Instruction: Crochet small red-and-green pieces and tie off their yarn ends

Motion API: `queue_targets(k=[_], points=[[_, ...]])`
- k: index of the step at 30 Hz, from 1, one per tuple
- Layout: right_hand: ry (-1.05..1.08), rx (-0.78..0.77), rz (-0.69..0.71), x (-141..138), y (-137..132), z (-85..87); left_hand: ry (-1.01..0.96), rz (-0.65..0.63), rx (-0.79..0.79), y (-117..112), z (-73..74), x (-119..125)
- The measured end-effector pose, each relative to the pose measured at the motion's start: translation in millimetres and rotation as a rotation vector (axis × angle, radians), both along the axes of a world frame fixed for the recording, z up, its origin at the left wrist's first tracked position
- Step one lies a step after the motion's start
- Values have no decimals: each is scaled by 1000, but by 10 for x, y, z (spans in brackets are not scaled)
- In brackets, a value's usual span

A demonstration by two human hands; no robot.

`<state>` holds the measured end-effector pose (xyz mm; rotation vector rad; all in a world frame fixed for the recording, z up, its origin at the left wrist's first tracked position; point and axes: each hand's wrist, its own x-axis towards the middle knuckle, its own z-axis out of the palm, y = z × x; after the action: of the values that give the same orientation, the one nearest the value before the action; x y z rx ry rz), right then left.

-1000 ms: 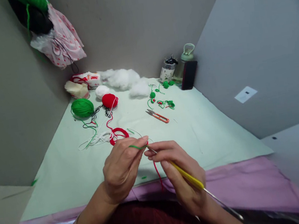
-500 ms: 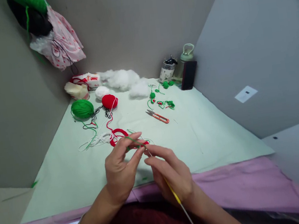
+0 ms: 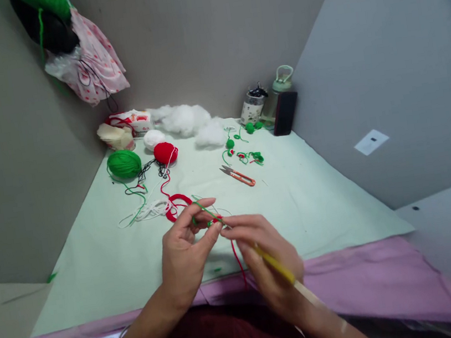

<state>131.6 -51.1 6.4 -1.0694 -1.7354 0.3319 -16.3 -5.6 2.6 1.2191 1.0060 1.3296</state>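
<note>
My left hand point(image 3: 185, 256) pinches a small green and red crochet piece point(image 3: 210, 221) between thumb and fingers, with green yarn running over the forefinger. My right hand point(image 3: 268, 266) grips a yellow-handled crochet hook point(image 3: 279, 269) whose metal tip reaches into the piece. A red strand point(image 3: 238, 262) hangs down from the work between both hands. Both hands are held just above the near part of the pale green mat point(image 3: 318, 201).
On the mat lie a green yarn ball point(image 3: 124, 163), a red ball point(image 3: 165, 152), a white ball point(image 3: 154, 138), loose yarn point(image 3: 151, 208), orange snips point(image 3: 238, 175), small green pieces point(image 3: 249, 157) and white stuffing point(image 3: 191, 120). Bottles point(image 3: 268, 101) and a dark phone point(image 3: 285, 113) stand at the back corner. A bag point(image 3: 84, 60) hangs on the wall.
The hook handle swung from pointing right, to straight down, and back toward the lower right. My left forefinger lifted and spread with the green yarn over it.
</note>
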Motion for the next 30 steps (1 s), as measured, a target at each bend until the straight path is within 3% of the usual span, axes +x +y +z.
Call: queue_targets(k=[4, 7, 11, 15, 18, 21, 27, 30], points=[[-274, 328, -84, -92, -44, -172, -53, -36, -54, 5, 81, 23], [-349, 427, -149, -131, -35, -227, -75, -62, -84, 1, 105, 22], [-248, 382, -162, -95, -16, -212, 30, -51, 9, -37, 83, 0], [91, 120, -74, -13, -4, -133, 190, 55, 179, -87, 52, 3], [333, -63, 47, -2, 16, -91, 156, 47, 159, -105, 26, 36], [473, -67, 7, -45, 13, -115, 84, 37, 118, -120, -10, 74], [143, 102, -112, -42, -56, -200, -76, -81, -89, -133, 19, 46], [7, 210, -93, 33, -21, -199, -218, -252, -271, -76, 79, -11]])
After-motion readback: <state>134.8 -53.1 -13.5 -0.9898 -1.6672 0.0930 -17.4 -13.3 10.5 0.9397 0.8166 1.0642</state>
